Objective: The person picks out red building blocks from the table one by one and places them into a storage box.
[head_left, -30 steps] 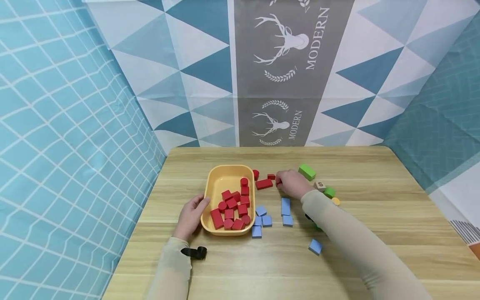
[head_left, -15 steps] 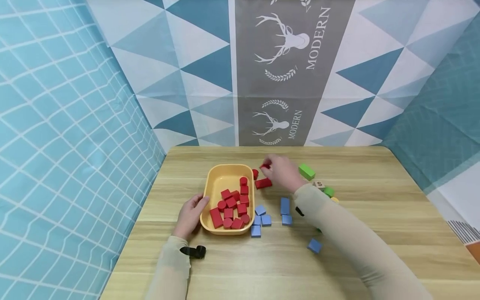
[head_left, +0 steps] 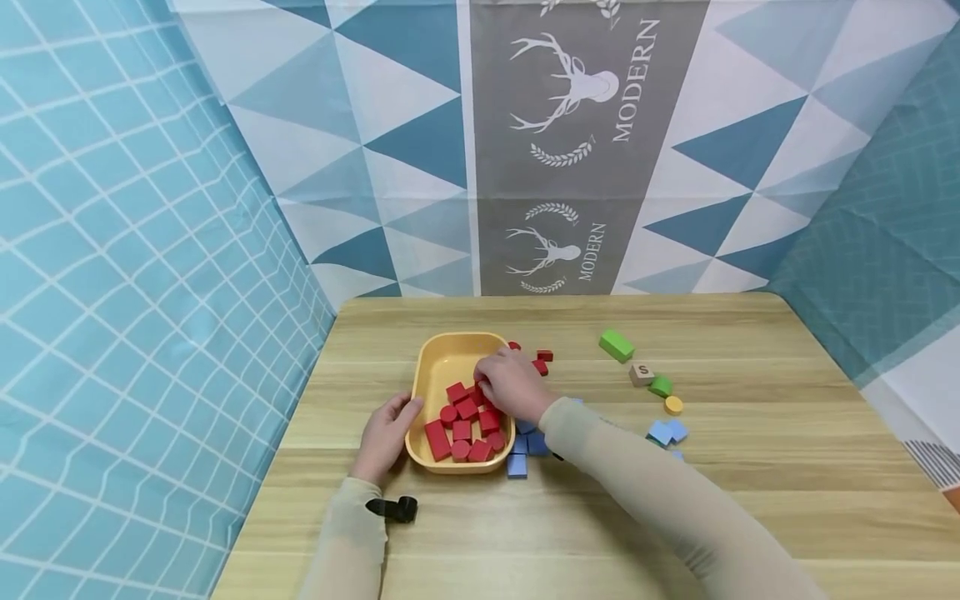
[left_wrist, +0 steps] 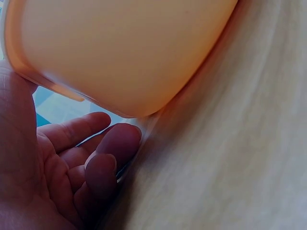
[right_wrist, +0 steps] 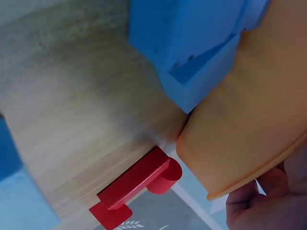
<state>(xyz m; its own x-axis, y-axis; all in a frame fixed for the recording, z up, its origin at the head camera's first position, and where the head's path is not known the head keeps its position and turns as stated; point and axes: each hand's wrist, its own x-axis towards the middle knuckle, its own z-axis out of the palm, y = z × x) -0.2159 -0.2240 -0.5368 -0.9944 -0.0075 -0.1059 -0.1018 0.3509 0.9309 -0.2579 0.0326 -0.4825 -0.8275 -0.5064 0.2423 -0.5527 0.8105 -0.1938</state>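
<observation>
My left hand (head_left: 385, 433) holds the left side of a yellow plastic tray (head_left: 420, 375). Its thumb lies over the rim, while the other fingers curl beside the outer wall in the left wrist view. Several red wooden blocks (head_left: 438, 439) lie in the tray. My right hand (head_left: 513, 385) reaches over the tray's right rim, fingers curled down, with a red block (head_left: 481, 386) at the fingertips, mostly hidden. In the right wrist view, some fingers (right_wrist: 268, 191) bend over the rim. A red bar (right_wrist: 132, 178), a red cylinder (right_wrist: 164, 178) and a small red block (right_wrist: 110, 215) lie outside.
Blue blocks (head_left: 517, 466) sit against the tray's right side, partly under the right forearm. Farther right are a green block (head_left: 617, 346), a lettered wooden cube (head_left: 642, 374), a green piece (head_left: 661, 386), a yellow disc (head_left: 673, 405) and more blue blocks (head_left: 661, 432).
My right hand has picked up a red block from the table beyond the tray and carried it left over the tray. My left hand keeps its place at the tray's side.
</observation>
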